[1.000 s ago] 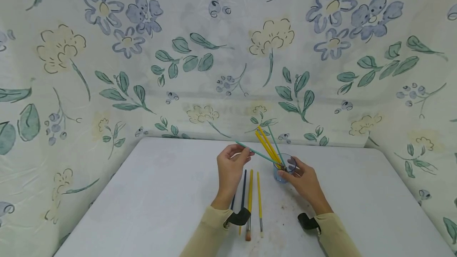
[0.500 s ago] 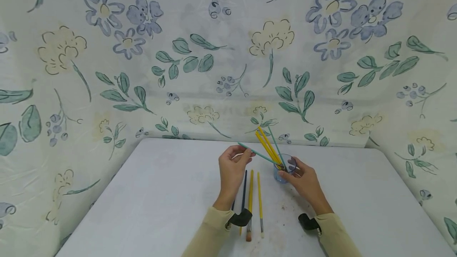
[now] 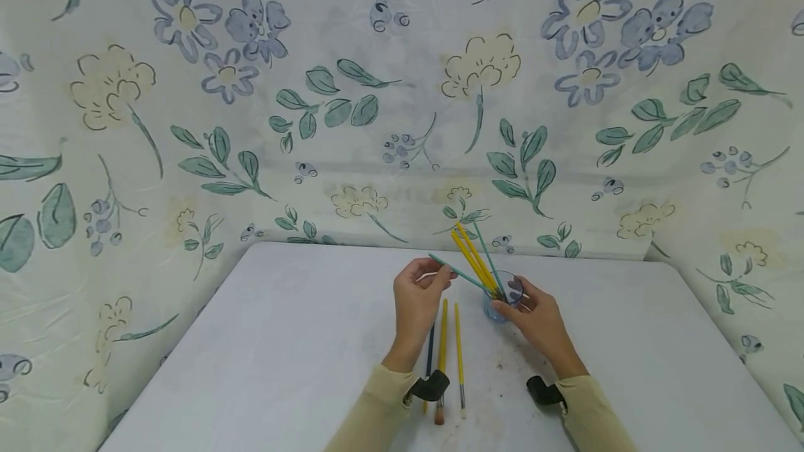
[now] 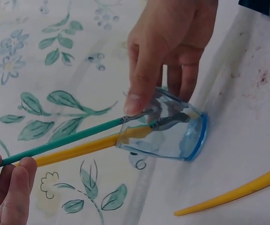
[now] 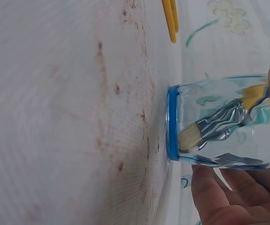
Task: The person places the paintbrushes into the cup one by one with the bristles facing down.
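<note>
My left hand [image 3: 414,312] pinches a teal paintbrush [image 4: 73,139] near the end of its handle. That brush slants down to the right, its metal collar at the mouth of a clear glass [image 5: 219,126] with a blue base. Thumb and fingers of my right hand [image 3: 541,319] grip the glass from the right side. Several brushes lean in it bristles down: yellow paintbrushes [image 3: 472,254] and another teal paintbrush [image 3: 487,248]. Through the glass wall, pale bristles [image 5: 189,137] show near the bottom. The tip of the held brush is hard to make out.
On the white table [image 3: 270,347], in front of the glass, lie a dark blue paintbrush [image 3: 430,351], a thick yellow paintbrush [image 3: 443,330] and a thinner yellow paintbrush [image 3: 459,347]. My left forearm partly covers them. Brown specks mark the tabletop. A floral cloth [image 3: 301,152] hangs behind.
My left hand has shifted slightly right toward the glass, bringing the teal brush's handle end along. The right hand and the glass have stayed nearly still.
</note>
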Demonstrator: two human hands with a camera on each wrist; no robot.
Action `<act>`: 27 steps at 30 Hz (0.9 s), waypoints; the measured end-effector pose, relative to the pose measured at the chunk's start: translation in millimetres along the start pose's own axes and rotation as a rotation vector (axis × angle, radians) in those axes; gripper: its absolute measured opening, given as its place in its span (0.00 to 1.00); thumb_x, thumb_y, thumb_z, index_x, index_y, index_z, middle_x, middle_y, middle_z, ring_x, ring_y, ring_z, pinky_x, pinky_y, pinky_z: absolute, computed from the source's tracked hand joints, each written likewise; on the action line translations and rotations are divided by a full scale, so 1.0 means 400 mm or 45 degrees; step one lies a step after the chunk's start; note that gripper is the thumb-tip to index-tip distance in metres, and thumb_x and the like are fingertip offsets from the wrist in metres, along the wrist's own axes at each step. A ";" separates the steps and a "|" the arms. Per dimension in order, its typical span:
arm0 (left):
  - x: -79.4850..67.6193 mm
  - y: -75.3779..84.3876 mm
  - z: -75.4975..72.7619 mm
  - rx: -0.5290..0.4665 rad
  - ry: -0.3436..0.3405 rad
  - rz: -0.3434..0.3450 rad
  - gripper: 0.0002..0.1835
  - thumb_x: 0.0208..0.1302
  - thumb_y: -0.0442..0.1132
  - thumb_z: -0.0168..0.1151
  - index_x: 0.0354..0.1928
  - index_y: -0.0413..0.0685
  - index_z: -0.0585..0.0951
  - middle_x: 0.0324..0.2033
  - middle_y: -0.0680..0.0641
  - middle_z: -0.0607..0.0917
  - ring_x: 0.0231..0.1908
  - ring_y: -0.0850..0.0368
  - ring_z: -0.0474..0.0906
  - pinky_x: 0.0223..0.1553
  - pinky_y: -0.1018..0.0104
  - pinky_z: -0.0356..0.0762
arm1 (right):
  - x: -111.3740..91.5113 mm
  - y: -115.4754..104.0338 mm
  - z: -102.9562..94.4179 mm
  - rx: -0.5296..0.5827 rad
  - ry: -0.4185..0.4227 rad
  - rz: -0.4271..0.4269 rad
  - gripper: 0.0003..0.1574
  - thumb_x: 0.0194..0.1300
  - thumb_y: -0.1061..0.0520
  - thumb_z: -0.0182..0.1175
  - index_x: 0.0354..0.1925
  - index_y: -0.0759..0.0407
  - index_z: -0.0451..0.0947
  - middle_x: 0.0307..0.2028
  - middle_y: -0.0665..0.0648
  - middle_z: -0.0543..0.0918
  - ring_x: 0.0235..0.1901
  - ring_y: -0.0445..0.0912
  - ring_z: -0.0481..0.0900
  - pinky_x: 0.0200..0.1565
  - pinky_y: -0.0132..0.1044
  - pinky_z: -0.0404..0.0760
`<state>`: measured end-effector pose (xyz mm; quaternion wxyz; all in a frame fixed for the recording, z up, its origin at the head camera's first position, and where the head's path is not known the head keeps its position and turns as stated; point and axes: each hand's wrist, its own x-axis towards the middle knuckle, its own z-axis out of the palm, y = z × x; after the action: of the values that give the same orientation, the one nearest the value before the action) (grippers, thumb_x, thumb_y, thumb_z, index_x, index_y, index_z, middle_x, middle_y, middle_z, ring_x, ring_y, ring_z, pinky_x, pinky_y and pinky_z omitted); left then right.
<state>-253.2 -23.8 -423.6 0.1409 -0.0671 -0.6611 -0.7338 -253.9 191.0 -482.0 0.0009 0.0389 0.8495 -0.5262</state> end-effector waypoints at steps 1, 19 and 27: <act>-0.001 -0.001 0.001 0.011 -0.003 -0.002 0.09 0.63 0.35 0.66 0.41 0.38 0.80 0.39 0.39 0.85 0.38 0.51 0.89 0.41 0.68 0.87 | 0.000 0.000 0.000 -0.001 0.001 -0.001 0.62 0.54 0.32 0.68 0.76 0.56 0.54 0.70 0.60 0.69 0.69 0.58 0.69 0.64 0.47 0.74; -0.005 -0.014 0.011 0.055 -0.039 -0.003 0.10 0.63 0.36 0.66 0.42 0.37 0.81 0.41 0.38 0.86 0.39 0.44 0.88 0.41 0.70 0.86 | 0.002 0.001 0.004 -0.010 0.019 -0.008 0.59 0.56 0.36 0.69 0.75 0.57 0.55 0.70 0.60 0.70 0.69 0.58 0.70 0.64 0.47 0.74; -0.013 -0.012 0.012 0.170 -0.079 -0.010 0.09 0.66 0.41 0.64 0.44 0.44 0.82 0.41 0.44 0.87 0.40 0.54 0.89 0.45 0.70 0.85 | 0.002 -0.004 0.006 -0.026 0.020 0.021 0.58 0.58 0.37 0.68 0.76 0.56 0.54 0.70 0.61 0.69 0.69 0.59 0.69 0.63 0.47 0.74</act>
<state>-250.2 -18.0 -429.2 0.1216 -0.0776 -0.7131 -0.6861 -254.9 188.3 -481.6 -0.0011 0.0500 0.8544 -0.5171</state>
